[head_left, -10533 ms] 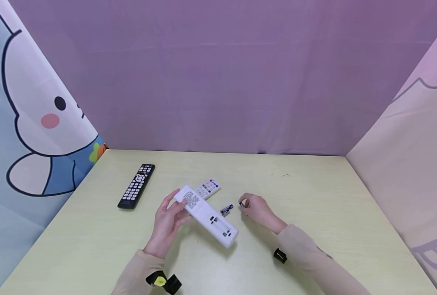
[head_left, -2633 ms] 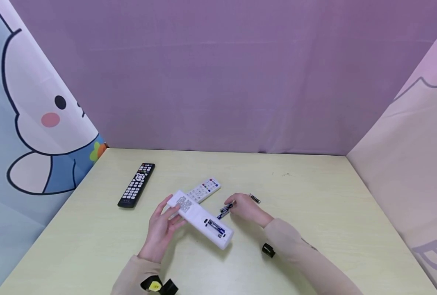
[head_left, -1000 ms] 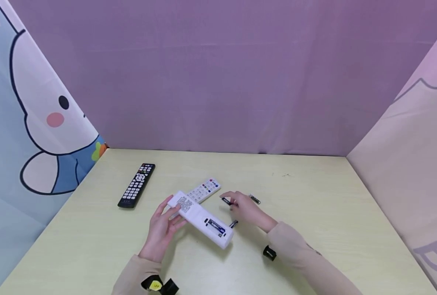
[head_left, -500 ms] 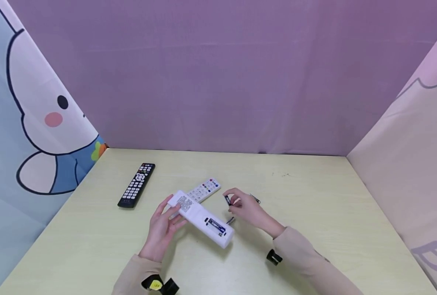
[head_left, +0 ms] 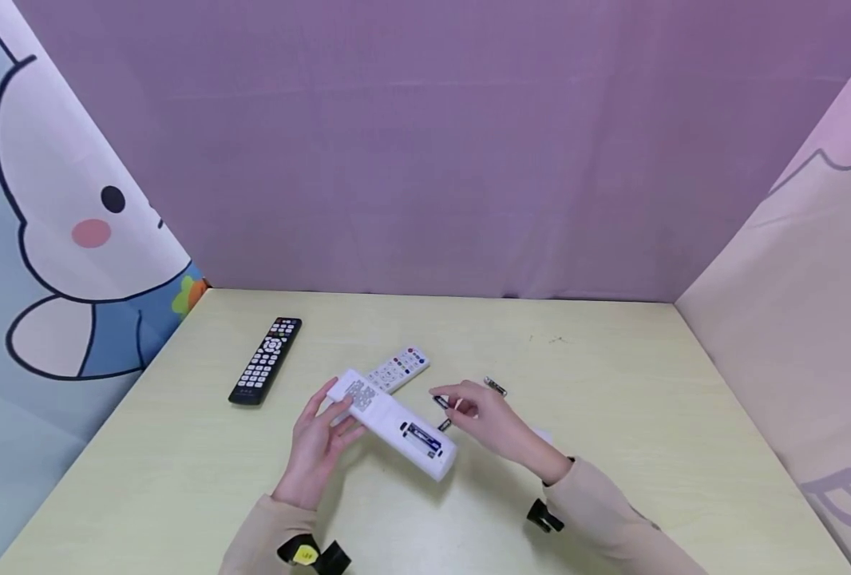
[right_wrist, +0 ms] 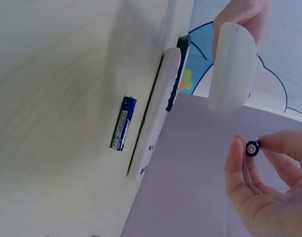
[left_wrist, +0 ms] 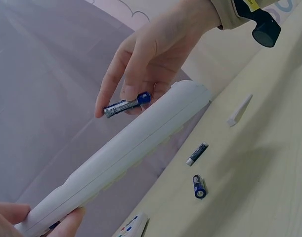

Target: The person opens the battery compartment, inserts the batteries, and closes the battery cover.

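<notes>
My left hand grips the far end of a white remote control, its back up and tilted above the table. A battery lies in its uncovered battery compartment. Just right of the remote, my right hand pinches another battery between thumb and fingers, in the air. In the right wrist view that battery points end-on at the camera. One loose battery lies on the table by the remote's edge. Another battery rests behind my right hand.
A smaller white remote lies face up behind the held one. A black remote lies farther left. Under my right wrist a small white piece sits on the table. Fabric walls enclose the back and sides.
A battery has come into the compartment since the oldest frame. My right hand has picked another from the table and turned it between its fingers. The left hand has stayed almost still.
</notes>
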Available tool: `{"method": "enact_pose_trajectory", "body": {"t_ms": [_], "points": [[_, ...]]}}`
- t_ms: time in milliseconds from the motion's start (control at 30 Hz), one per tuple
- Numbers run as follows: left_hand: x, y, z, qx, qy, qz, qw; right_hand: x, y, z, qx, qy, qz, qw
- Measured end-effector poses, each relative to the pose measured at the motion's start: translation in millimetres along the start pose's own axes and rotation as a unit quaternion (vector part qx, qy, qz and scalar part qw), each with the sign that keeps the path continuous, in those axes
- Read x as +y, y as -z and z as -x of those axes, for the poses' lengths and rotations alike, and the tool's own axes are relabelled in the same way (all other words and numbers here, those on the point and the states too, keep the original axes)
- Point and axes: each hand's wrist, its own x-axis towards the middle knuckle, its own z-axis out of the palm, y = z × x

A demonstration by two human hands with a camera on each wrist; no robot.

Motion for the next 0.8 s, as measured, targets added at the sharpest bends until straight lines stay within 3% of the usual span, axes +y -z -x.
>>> {"method": "enact_pose_trajectory", "body": {"t_ms": [400,567,800], "points": [[-0.2,-2.8,0.9,-0.005,-0.004,0.003,1.0,-6.7,-2.1,8.3,0.031,0.042,-0.006,0.999],[-0.2,-4.0,1.4,-0.004,-0.002,0.002,1.0,-6.5,-5.0,8.9,0.042,-0.006,-0.062,0.997],[-1.2,-5.1,0.9,-0.005,-0.004,0.003,1.0,-6.6,-9.4,7.6,0.048,-0.057,-0.165,0.983]]}}
